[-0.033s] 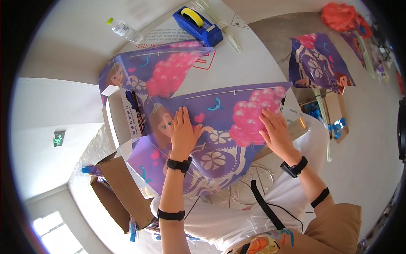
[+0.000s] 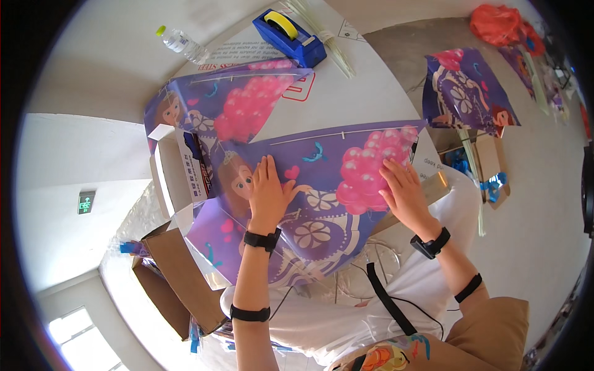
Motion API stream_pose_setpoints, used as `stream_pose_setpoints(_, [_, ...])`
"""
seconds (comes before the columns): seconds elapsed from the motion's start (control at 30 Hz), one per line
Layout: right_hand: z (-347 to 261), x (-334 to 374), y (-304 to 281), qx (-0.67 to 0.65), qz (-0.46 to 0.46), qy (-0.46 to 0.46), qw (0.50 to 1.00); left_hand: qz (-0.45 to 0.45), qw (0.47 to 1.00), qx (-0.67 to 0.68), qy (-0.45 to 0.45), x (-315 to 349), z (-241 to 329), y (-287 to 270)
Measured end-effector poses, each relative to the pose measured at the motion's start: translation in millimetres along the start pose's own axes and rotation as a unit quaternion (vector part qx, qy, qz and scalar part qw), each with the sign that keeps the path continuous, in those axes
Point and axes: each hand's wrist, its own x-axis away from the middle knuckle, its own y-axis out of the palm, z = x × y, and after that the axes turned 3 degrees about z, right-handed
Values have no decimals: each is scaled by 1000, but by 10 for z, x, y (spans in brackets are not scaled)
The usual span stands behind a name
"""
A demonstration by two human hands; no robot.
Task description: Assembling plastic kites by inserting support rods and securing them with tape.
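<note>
A purple kite (image 2: 315, 230), thin and printed with a cartoon girl and pink balloons, lies spread before me. Along its far edge runs a slim white rod (image 2: 312, 138) with a small white piece at its middle. My left hand (image 2: 270, 193) rests flat on the print beside the girl's face, fingers stretched out. On the pink balloons at the kite's right side lies my right hand (image 2: 405, 195), its fingers spread and slightly bent. Neither hand grips anything. Beyond, a second purple kite (image 2: 247, 102) with the same print is partly covered by the near one.
A blue tape dispenser (image 2: 294, 43) with yellow tape stands on the white board (image 2: 346, 93), beside pale thin sticks (image 2: 328, 46). A plastic bottle (image 2: 182, 44) lies far left. Cardboard boxes (image 2: 185, 278) sit at left; another kite (image 2: 464, 93) is at right, above an open carton (image 2: 495, 164).
</note>
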Motion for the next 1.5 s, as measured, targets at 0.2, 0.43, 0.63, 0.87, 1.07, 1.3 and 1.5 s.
stream_pose_setpoints(0.2, [35, -123, -50, -15, 42, -24, 999, 3, 997, -78, -13, -148, 66, -65])
stream_pose_setpoints(0.43, [266, -292, -22, -20, 100, 52, 993, -17, 992, -123, 0, -260, 188, -13])
stream_pose_setpoints(0.63, [454, -455, 103, 7, 123, 96, 988, -25, 993, -113, -26, -289, 101, -33])
stream_pose_setpoints(0.87, [482, -493, 140, 43, 102, 108, 988, -31, 990, -128, -39, -343, 141, -8])
stream_pose_setpoints(1.07, [467, -513, 168, 63, 104, 110, 986, -34, 990, -127, -45, -340, 114, 4])
stream_pose_setpoints(1.3, [450, -529, 161, 72, 100, 120, 985, -33, 990, -131, -39, -339, 103, -2])
stream_pose_setpoints(1.5, [430, -533, 146, 79, 89, 129, 985, -37, 989, -138, -50, -333, 160, -25])
